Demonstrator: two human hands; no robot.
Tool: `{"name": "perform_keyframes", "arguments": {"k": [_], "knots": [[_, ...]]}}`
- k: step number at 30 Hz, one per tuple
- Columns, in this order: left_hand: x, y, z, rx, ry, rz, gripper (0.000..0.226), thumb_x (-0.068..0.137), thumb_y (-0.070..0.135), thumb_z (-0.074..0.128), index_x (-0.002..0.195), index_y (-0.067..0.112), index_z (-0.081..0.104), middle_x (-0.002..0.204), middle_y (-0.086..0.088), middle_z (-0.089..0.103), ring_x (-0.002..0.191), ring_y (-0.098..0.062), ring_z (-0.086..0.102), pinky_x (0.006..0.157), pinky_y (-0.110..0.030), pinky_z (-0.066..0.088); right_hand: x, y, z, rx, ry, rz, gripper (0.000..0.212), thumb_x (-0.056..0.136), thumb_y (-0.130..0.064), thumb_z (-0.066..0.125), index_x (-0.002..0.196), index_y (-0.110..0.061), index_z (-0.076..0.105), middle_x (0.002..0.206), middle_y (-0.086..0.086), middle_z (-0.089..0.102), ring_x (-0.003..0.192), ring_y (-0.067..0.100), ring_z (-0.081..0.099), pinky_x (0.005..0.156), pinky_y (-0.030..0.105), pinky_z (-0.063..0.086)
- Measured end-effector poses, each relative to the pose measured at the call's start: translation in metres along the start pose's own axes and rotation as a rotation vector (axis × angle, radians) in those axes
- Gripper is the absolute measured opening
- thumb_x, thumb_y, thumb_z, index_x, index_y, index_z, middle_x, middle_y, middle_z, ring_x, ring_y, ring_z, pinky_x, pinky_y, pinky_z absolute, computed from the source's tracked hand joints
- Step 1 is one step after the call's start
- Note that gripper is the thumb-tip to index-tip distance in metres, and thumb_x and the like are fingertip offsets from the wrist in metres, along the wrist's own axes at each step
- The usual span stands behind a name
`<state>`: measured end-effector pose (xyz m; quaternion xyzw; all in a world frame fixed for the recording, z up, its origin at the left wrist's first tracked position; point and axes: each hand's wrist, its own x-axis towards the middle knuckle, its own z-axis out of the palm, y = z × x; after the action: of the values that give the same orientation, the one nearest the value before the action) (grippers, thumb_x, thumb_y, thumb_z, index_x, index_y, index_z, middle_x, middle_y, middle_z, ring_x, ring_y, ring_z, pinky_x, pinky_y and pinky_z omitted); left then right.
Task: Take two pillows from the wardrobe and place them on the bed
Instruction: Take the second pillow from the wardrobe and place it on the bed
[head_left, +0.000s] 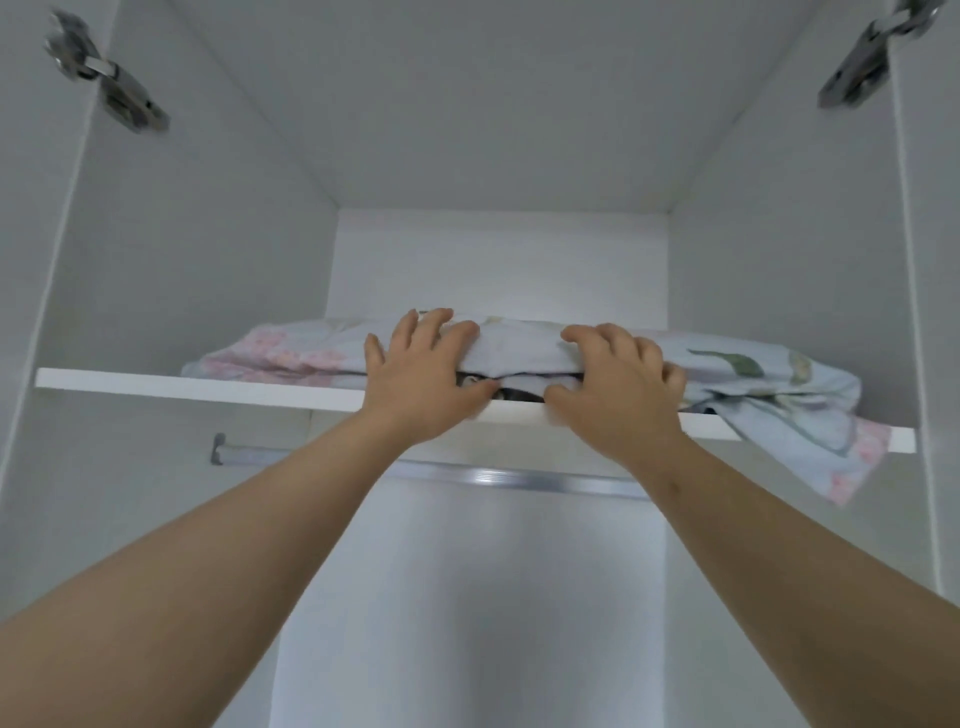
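From the head view I see the pillows (322, 351) stacked on the high wardrobe shelf (197, 388). My left hand (421, 374) and right hand (618, 387) each have a grip closed on the near edge of the top pillow, fingers on top, thumbs tucked under. I'd slide it toward me evenly, minding the corner drooping over the right end. I can read no labels or writing.

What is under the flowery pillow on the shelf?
Under the flowery pillow, between the left hand and right hand, a second cloth layer and a dark gap show. The white shelf lies below. Whether that layer is another pillow is hidden.
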<state>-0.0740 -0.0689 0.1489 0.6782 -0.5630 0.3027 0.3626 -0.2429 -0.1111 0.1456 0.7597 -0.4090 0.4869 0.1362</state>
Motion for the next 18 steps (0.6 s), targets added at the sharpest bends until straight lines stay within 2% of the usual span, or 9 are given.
{"name": "perform_keyframes", "arguments": {"k": [6,8,10,12,13,15,18], "knots": [[0.033,-0.01,0.008,0.02,-0.1,0.012,0.067,0.08,0.059,0.05,0.14,0.04,0.025,0.151,0.01,0.027,0.139,-0.022,0.025,0.111,-0.057,0.014,0.03,0.005,0.024,-0.13,-0.016,-0.021,0.052,0.082,-0.032,0.046,0.132,-0.038,0.035,0.141,-0.007,0.042,0.131,0.025,0.029,0.104,0.047,0.021],[0.041,-0.017,0.005,-0.008,-0.134,0.019,0.055,0.082,0.051,0.053,0.133,0.038,0.038,0.14,0.008,0.045,0.13,-0.023,0.04,0.108,-0.052,0.022,0.037,0.004,0.026,-0.149,-0.054,-0.024,0.045,0.085,-0.029,0.043,0.129,-0.037,0.04,0.136,-0.005,0.047,0.13,0.026,0.03,0.103,0.049,0.021],[0.047,-0.024,0.003,-0.055,-0.146,0.015,0.031,0.084,0.037,0.055,0.113,0.026,0.056,0.117,-0.001,0.061,0.115,-0.027,0.053,0.098,-0.042,0.036,0.041,0.002,0.026,-0.141,-0.066,-0.02,0.036,0.086,-0.023,0.041,0.118,-0.036,0.051,0.123,-0.002,0.057,0.124,0.025,0.036,0.099,0.047,0.023],[0.05,-0.029,0.004,-0.08,-0.098,0.047,0.01,0.085,0.026,0.056,0.089,0.017,0.056,0.1,-0.009,0.064,0.102,-0.031,0.057,0.08,-0.034,0.041,0.043,0.002,0.027,-0.146,-0.029,-0.002,0.031,0.087,-0.018,0.038,0.104,-0.034,0.059,0.109,0.0,0.063,0.117,0.026,0.044,0.094,0.045,0.024],[0.049,-0.03,0.005,-0.079,-0.059,0.068,0.007,0.086,0.023,0.056,0.083,0.017,0.054,0.098,-0.012,0.065,0.097,-0.033,0.058,0.074,-0.032,0.039,0.043,0.002,0.028,-0.15,-0.001,0.005,0.028,0.087,-0.016,0.037,0.095,-0.032,0.06,0.1,0.002,0.063,0.111,0.027,0.048,0.092,0.044,0.025],[0.046,-0.029,0.005,-0.071,0.026,0.085,0.009,0.088,0.023,0.055,0.08,0.019,0.053,0.1,-0.016,0.065,0.095,-0.034,0.057,0.069,-0.03,0.035,0.043,0.002,0.029,-0.154,0.054,0.001,0.023,0.089,-0.015,0.035,0.083,-0.027,0.054,0.087,0.003,0.06,0.096,0.028,0.053,0.089,0.042,0.025],[0.04,-0.028,0.002,-0.059,0.12,0.05,0.015,0.088,0.029,0.055,0.09,0.015,0.061,0.104,-0.015,0.066,0.1,-0.035,0.057,0.069,-0.031,0.034,0.037,0.002,0.028,-0.166,0.119,-0.055,0.023,0.091,-0.013,0.034,0.089,-0.022,0.055,0.083,0.005,0.06,0.092,0.03,0.057,0.085,0.039,0.024]]}}
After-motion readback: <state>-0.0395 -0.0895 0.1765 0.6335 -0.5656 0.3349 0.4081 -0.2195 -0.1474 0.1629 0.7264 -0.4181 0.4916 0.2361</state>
